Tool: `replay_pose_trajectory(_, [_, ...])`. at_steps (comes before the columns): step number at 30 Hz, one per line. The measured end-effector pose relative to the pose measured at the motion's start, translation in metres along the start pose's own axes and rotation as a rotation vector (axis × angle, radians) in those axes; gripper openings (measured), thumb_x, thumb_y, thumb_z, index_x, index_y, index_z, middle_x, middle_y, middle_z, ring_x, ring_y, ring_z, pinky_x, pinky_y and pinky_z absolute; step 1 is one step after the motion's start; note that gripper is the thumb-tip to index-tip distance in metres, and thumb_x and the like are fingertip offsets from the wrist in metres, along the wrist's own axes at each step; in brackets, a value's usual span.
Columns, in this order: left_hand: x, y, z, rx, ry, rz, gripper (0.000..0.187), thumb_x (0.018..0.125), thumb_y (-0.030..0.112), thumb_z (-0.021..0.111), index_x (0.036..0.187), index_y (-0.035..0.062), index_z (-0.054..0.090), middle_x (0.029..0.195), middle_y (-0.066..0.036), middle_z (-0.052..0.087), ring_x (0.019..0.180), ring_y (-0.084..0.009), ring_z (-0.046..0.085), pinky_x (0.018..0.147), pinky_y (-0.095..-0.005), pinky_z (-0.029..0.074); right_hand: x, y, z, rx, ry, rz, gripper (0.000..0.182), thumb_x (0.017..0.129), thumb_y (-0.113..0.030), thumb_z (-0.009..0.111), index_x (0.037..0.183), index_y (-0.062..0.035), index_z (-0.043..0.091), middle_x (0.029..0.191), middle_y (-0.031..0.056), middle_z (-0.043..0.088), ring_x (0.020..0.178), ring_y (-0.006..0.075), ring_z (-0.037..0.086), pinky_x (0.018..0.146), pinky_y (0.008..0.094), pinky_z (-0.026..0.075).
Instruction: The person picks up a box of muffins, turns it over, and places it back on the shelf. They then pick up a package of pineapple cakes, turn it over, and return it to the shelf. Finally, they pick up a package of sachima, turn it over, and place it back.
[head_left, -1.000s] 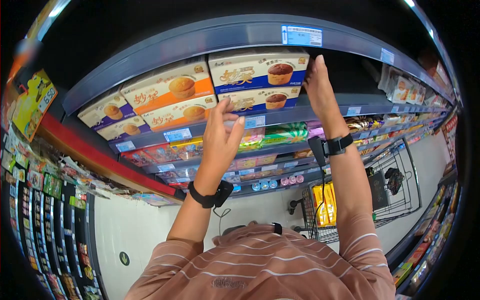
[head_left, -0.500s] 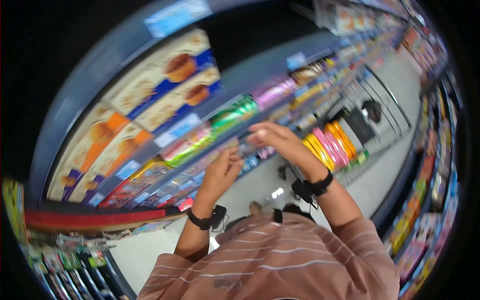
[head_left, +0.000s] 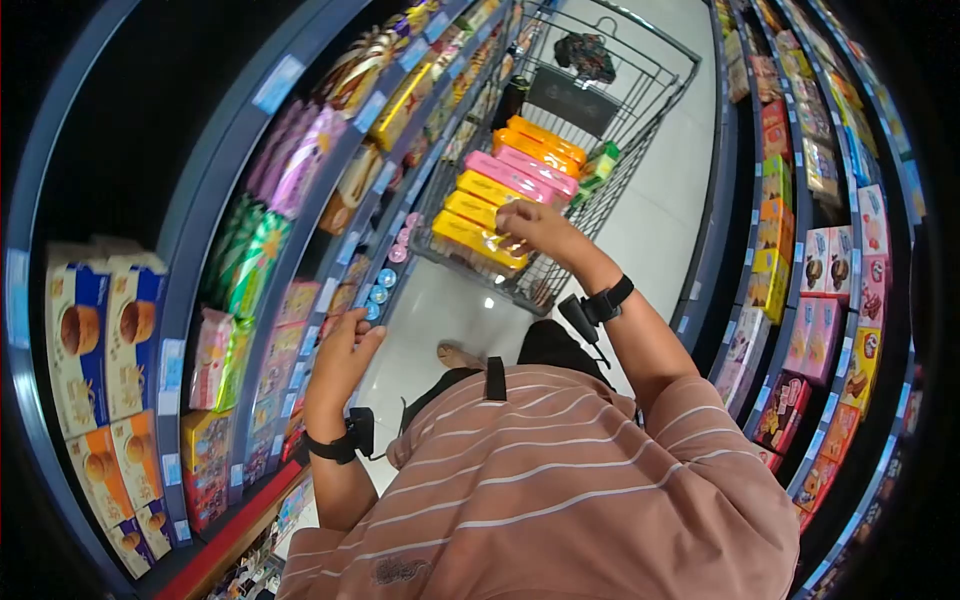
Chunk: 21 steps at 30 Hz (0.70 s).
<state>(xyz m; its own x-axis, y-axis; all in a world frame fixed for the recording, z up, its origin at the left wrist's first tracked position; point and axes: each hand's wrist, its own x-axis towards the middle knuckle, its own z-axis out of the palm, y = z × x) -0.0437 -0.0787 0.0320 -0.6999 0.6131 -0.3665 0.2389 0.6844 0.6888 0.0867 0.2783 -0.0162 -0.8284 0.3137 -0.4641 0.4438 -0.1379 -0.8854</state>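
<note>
Before my body stands a wire shopping cart (head_left: 540,300), with yellow packs (head_left: 478,228), pink packs (head_left: 525,175), orange packs (head_left: 545,145) and a green pack (head_left: 598,168) in it. My right hand (head_left: 540,232) is over the near end of the cart, beside the yellow packs, its fingers curled and apart with nothing seen in them. At the left, my left hand (head_left: 343,362) is near the lower shelves, fingers apart and empty. Both wrists wear black straps with a small device.
Shelves on the left hold biscuit boxes (head_left: 80,335), green packs (head_left: 250,262) and purple packs (head_left: 300,160). Another shelf row with boxed snacks (head_left: 770,285) runs along the right. A dark item (head_left: 585,57) lies at the cart's far end. Pale floor (head_left: 655,190) shows between.
The view has turned toward the cart, which now lies straight ahead. My hands have moved apart; the right one is now over the cart.
</note>
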Motion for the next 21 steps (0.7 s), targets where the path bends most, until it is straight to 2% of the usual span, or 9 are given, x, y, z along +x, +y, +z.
replay_pose_trajectory(5, [0.03, 0.049, 0.038, -0.03, 0.01, 0.007, 0.05, 0.094, 0.03, 0.069, 0.131, -0.0012, 0.058, 0.109, -0.018, 0.068, 0.096, -0.0248, 0.066, 0.086, -0.0357, 0.052, 0.053, -0.012, -0.112, 0.324, 0.242, -0.05, 0.034, 0.092, -0.025, 0.065, 0.113, 0.0009, 0.061, 0.098, 0.009, 0.062, 0.087, 0.0183, 0.065, 0.073, 0.0312, 0.059])
replay_pose_trajectory(9, [0.044, 0.095, 0.07, -0.063, -0.019, -0.044, 0.049, 0.095, 0.028, 0.068, 0.133, -0.0013, 0.056, 0.111, -0.019, 0.069, 0.098, -0.0254, 0.067, 0.088, -0.0356, 0.053, 0.132, 0.006, -0.2, 0.302, 0.571, 0.086, 0.043, 0.086, -0.027, 0.069, 0.111, 0.0071, 0.061, 0.098, 0.0115, 0.062, 0.078, 0.0249, 0.06, 0.068, 0.041, 0.054])
replay_pose_trajectory(10, [0.046, 0.106, 0.078, -0.08, -0.013, -0.082, 0.048, 0.096, 0.027, 0.068, 0.132, -0.0013, 0.057, 0.11, -0.018, 0.069, 0.097, -0.0238, 0.067, 0.088, -0.0347, 0.053, 0.151, 0.023, -0.22, 0.306, 0.593, 0.126, 0.047, 0.085, -0.027, 0.07, 0.112, 0.0107, 0.061, 0.103, 0.0172, 0.066, 0.086, 0.0281, 0.064, 0.072, 0.0443, 0.053])
replay_pose_trajectory(13, [0.048, 0.121, 0.098, -0.096, 0.021, -0.155, 0.047, 0.096, 0.027, 0.068, 0.132, -0.0012, 0.057, 0.11, -0.018, 0.069, 0.096, -0.0225, 0.067, 0.087, -0.0342, 0.053, 0.194, 0.066, -0.271, 0.195, 0.607, 0.283, 0.036, 0.085, -0.025, 0.072, 0.105, 0.0037, 0.063, 0.102, 0.0167, 0.066, 0.09, 0.0286, 0.067, 0.073, 0.0383, 0.055])
replay_pose_trajectory(15, [0.047, 0.135, 0.108, -0.143, 0.036, -0.239, 0.047, 0.096, 0.025, 0.067, 0.133, -0.0007, 0.056, 0.11, -0.016, 0.069, 0.098, -0.0216, 0.066, 0.088, -0.0339, 0.053, 0.22, 0.122, -0.315, -0.874, 0.357, 0.119, 0.033, 0.087, -0.009, 0.069, 0.118, -0.0005, 0.066, 0.115, 0.0171, 0.071, 0.103, 0.0289, 0.07, 0.084, 0.0392, 0.056])
replay_pose_trajectory(17, [0.043, 0.145, 0.118, -0.162, 0.066, -0.312, 0.047, 0.096, 0.025, 0.067, 0.134, -0.0006, 0.056, 0.11, -0.016, 0.069, 0.098, -0.0212, 0.065, 0.089, -0.0337, 0.052, 0.233, 0.135, -0.324, -0.622, 0.326, 0.294, 0.036, 0.087, -0.001, 0.066, 0.123, -0.0046, 0.067, 0.12, 0.0153, 0.071, 0.108, 0.0271, 0.07, 0.087, 0.0392, 0.056])
replay_pose_trajectory(18, [0.04, 0.142, 0.123, -0.192, 0.055, -0.34, 0.046, 0.098, 0.028, 0.063, 0.135, 0.0007, 0.056, 0.112, -0.012, 0.068, 0.101, -0.0184, 0.063, 0.092, -0.0323, 0.05, 0.241, 0.147, -0.333, -0.629, 0.338, 0.322, 0.031, 0.09, -0.009, 0.063, 0.121, -0.0039, 0.068, 0.117, 0.0154, 0.071, 0.105, 0.0268, 0.07, 0.085, 0.0398, 0.055])
replay_pose_trajectory(20, [0.039, 0.151, 0.126, -0.179, 0.067, -0.403, 0.047, 0.097, 0.026, 0.065, 0.135, 0.0011, 0.056, 0.113, -0.014, 0.068, 0.101, -0.02, 0.065, 0.09, -0.0333, 0.051, 0.257, 0.172, -0.35, -0.642, 0.361, 0.378, 0.032, 0.096, -0.024, 0.056, 0.116, -0.0027, 0.07, 0.11, 0.0157, 0.072, 0.097, 0.0262, 0.071, 0.081, 0.0408, 0.055])
replay_pose_trajectory(21, [0.035, 0.155, 0.127, -0.173, 0.069, -0.441, 0.047, 0.097, 0.026, 0.066, 0.135, 0.0014, 0.056, 0.113, -0.016, 0.069, 0.1, -0.0208, 0.065, 0.09, -0.0339, 0.052, 0.265, 0.183, -0.353, -0.179, 0.452, 0.605, 0.033, 0.099, -0.027, 0.055, 0.118, -0.0043, 0.069, 0.114, 0.0133, 0.071, 0.1, 0.0227, 0.069, 0.083, 0.0418, 0.053])
